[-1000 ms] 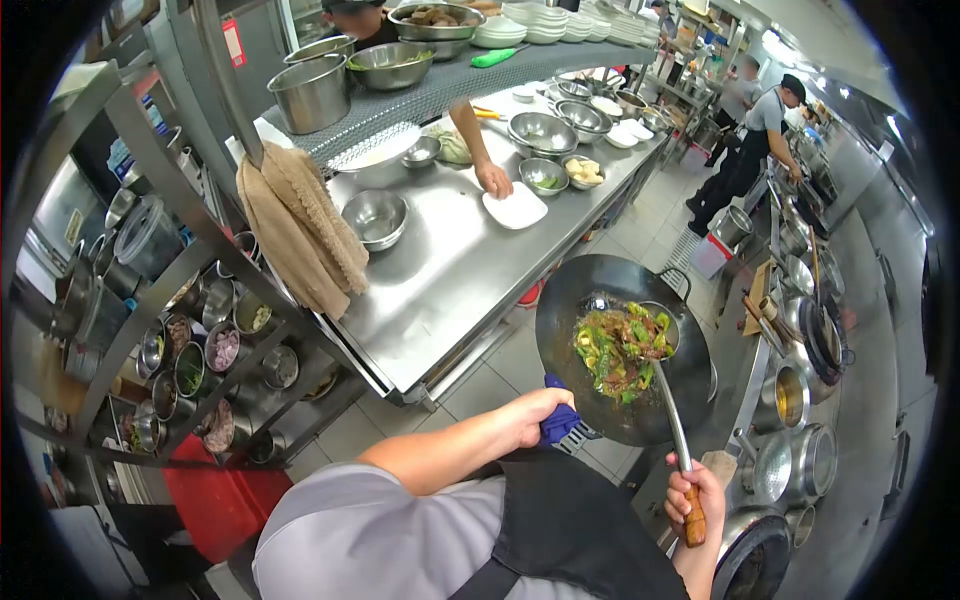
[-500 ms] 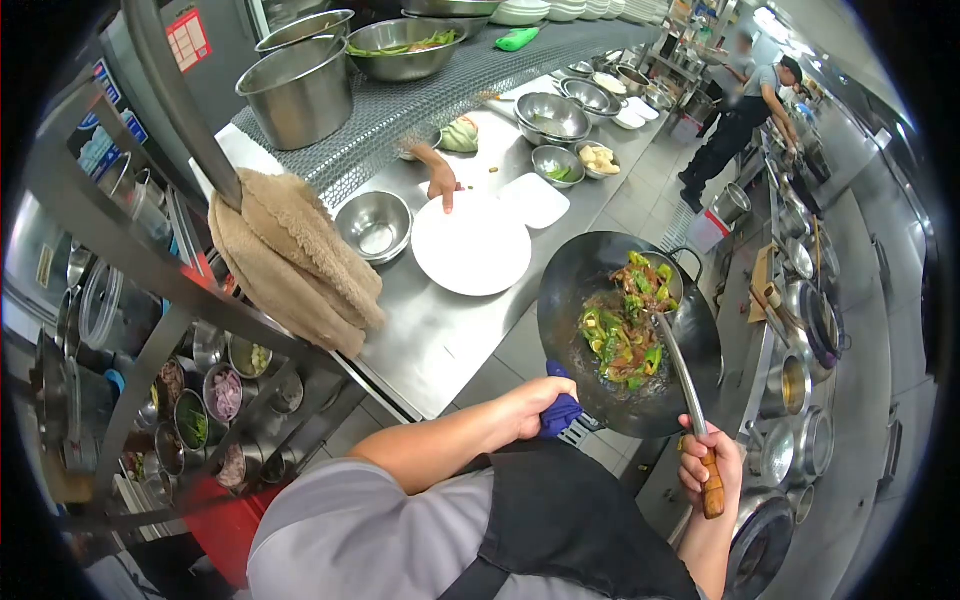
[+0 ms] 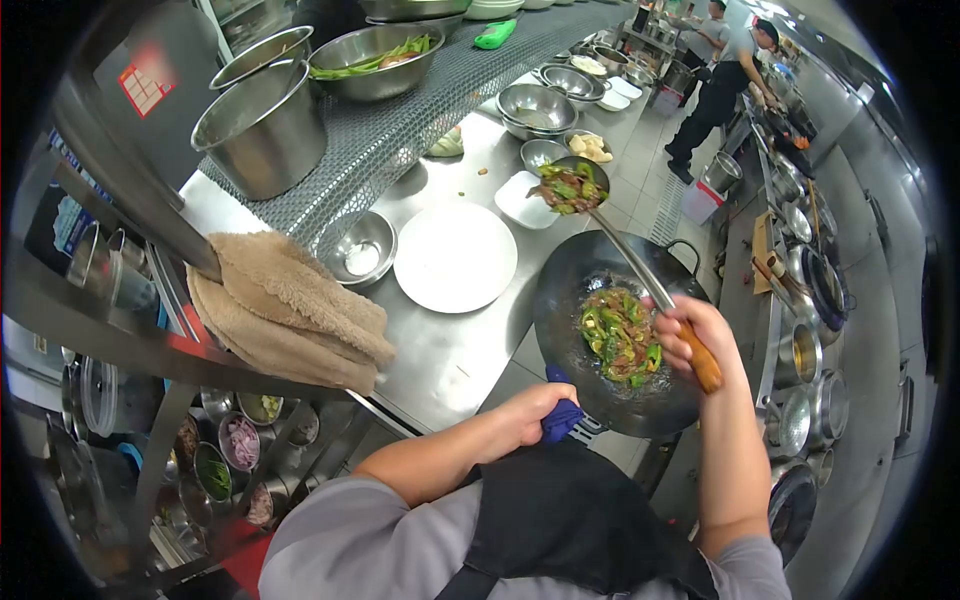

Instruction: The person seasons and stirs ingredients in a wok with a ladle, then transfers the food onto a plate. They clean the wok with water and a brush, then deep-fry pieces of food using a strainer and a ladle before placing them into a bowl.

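Food (image 3: 566,190) fills the ladle (image 3: 632,257), raised near a square dish (image 3: 526,205); my right hand (image 3: 695,333) is wrapped round its wooden grip. My left hand (image 3: 540,412) clutches a blue cloth (image 3: 563,423) at the edge of the wok (image 3: 556,300), perhaps over a hidden handle. A plate (image 3: 455,258) lies on the counter (image 3: 440,355).

Your left hand (image 3: 540,412) grips a blue cloth (image 3: 563,422) beside the wok (image 3: 558,300); your right hand (image 3: 692,330) holds a ladle (image 3: 632,258) of food (image 3: 568,188). Beyond your left lies a white plate (image 3: 456,258).
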Motion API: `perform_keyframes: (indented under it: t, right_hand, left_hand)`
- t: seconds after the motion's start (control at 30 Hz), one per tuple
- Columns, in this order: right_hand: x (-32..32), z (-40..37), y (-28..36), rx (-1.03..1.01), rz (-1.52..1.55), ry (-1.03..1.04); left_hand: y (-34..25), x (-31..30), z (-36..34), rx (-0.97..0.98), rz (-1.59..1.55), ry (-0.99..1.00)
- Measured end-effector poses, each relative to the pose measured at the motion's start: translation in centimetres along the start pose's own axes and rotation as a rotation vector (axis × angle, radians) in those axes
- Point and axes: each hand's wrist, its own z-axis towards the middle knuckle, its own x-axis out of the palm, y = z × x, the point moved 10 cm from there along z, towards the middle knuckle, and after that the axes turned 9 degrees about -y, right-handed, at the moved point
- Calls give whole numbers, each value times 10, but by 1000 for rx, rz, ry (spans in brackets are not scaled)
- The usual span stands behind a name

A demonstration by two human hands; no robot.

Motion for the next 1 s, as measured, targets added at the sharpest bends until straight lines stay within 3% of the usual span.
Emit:
perform_keyframes:
  t: [0.37,0.47,0.57,0.67,1.0]
  right_hand:
    - [21,110,-17,-183,-784,-164]
    - [21,106,-8,-399,-1315,-322]
    - [29,93,0,-516,-1493,-371]
    - [30,79,-1,-427,-1592,-487]
    - [18,76,-5,-491,-1574,-529]
  left_hand:
    - [3,-14,10,-11,24,12]
    - [3,-13,10,-9,22,34]
    - [2,-14,12,-22,3,11]
    - [0,-15,13,-7,9,26]
    - [-1,-7,-3,-35,11,14]
